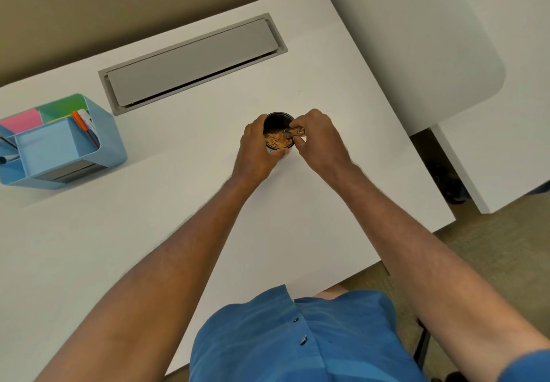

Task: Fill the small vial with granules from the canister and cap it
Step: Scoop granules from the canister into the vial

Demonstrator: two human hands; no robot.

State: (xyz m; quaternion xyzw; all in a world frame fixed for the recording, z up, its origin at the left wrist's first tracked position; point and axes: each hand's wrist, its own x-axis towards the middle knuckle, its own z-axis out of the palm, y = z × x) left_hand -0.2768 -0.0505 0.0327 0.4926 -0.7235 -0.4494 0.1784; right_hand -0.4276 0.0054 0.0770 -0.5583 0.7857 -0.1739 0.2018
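Note:
A round dark canister (276, 119) stands open on the white desk (178, 203), with tan granules (276, 141) showing inside. My left hand (256, 151) wraps around its left side and steadies it. My right hand (320, 139) pinches a small clear vial (295, 132) lying nearly flat, its mouth dipped into the granules at the canister's right rim. Tan granules show inside the vial. No cap is in view.
A light blue desk organiser (59, 143) with sticky notes and pens sits at the left. A grey cable flap (190, 63) is set into the desk behind the canister. The desk's right edge drops to the floor near my right forearm.

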